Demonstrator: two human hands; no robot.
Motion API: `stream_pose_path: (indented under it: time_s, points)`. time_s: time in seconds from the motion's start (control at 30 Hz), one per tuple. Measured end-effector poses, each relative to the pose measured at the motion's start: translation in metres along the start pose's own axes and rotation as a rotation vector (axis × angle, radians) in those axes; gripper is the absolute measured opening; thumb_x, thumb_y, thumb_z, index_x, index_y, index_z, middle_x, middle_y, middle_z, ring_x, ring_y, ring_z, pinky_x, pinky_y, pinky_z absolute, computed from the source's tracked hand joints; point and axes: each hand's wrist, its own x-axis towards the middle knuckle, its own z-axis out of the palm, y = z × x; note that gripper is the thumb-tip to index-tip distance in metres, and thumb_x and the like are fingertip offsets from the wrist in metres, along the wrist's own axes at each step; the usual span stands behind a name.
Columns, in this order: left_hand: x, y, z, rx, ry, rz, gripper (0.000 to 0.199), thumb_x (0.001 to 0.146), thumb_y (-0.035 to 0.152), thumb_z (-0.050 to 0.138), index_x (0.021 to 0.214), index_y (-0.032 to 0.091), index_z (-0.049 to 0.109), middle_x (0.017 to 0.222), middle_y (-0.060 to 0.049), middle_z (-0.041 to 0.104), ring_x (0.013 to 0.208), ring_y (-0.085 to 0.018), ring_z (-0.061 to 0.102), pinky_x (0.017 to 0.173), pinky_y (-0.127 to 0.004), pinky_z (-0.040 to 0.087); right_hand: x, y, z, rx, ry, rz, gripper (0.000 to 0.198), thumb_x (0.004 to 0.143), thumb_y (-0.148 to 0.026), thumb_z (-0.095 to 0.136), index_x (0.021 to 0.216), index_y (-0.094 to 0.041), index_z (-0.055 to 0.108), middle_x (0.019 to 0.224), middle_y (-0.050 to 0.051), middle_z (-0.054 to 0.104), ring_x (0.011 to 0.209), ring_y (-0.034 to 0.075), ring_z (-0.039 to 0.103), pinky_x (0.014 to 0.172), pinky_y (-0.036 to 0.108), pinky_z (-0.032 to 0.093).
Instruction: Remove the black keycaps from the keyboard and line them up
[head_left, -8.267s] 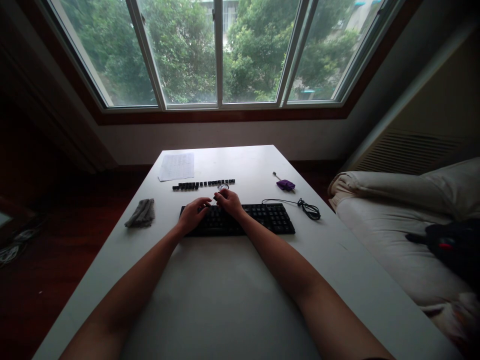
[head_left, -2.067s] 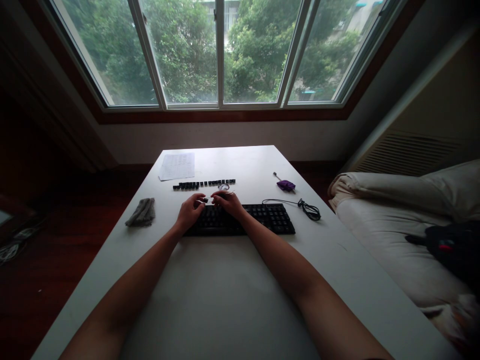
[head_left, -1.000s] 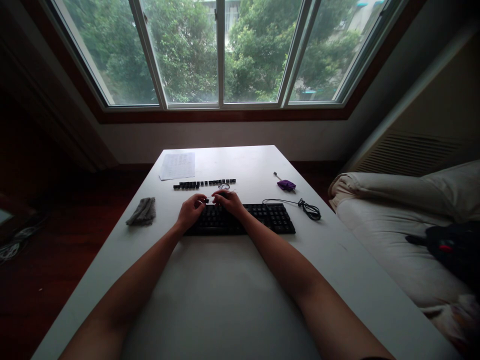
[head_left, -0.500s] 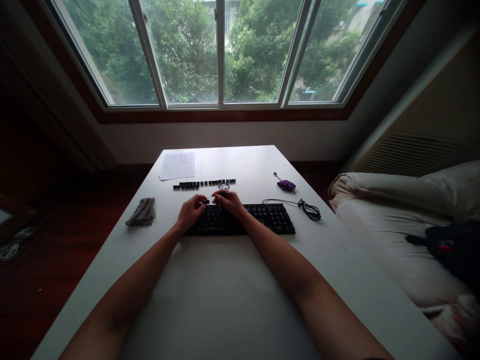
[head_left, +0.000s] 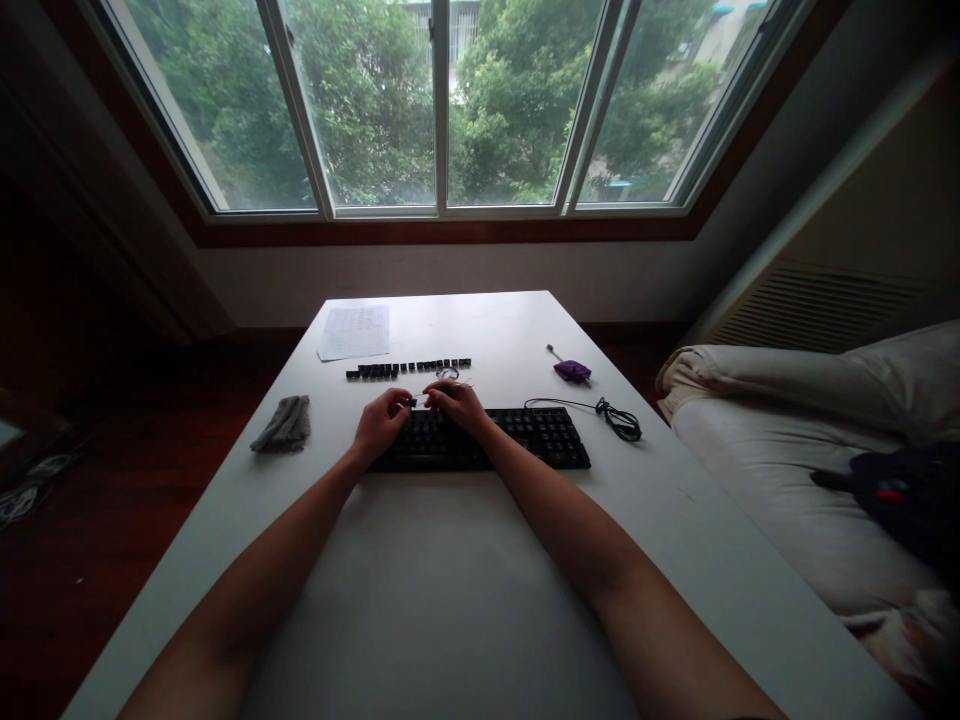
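Observation:
Over the left half of a black keyboard (head_left: 536,435), my two hands are close together. My left hand (head_left: 380,424) pinches a small black keycap (head_left: 412,402) between thumb and fingertips. Fingers curled, my right hand (head_left: 459,404) grips what looks like a wire keycap puller, mostly hidden in the hand. Its thin pale wires (head_left: 421,400) reach toward the keycap. Just beyond the right hand shows a small clear ring-shaped piece (head_left: 448,373); whether it belongs to the puller I cannot tell. Loose black keycaps (head_left: 375,371) lie in a row behind my hands.
On the white table (head_left: 442,580), a grey cloth (head_left: 283,424) lies left and a printed sheet (head_left: 355,332) at the back left. To the right are a purple cloth item (head_left: 572,371), a thin stick-like brush (head_left: 553,351) and the coiled keyboard cable (head_left: 621,420). A sofa (head_left: 780,480) stands alongside.
Both hands stay in nearly the same place, with only a slight shift of the left fingers and the keycap. Nothing else has visibly moved.

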Motion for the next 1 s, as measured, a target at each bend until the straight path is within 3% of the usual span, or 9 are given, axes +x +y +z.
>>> stream_pose_path:
  time_s: [1.0]
  points:
    - [0.0007, -0.0009, 0.0007, -0.012, -0.008, -0.027, 0.029, 0.083, 0.031, 0.06, 0.111, 0.023, 0.063, 0.095, -0.004, 0.071, 0.073, -0.016, 0.067, 0.069, -0.029, 0.053, -0.0013, -0.0086, 0.0009, -0.013, 0.005, 0.026, 0.037, 0.083, -0.05, 0.067, 0.097, -0.016, 0.071, 0.075, 0.005, 0.071, 0.063, 0.014, 0.066, 0.06, 0.025, 0.051]
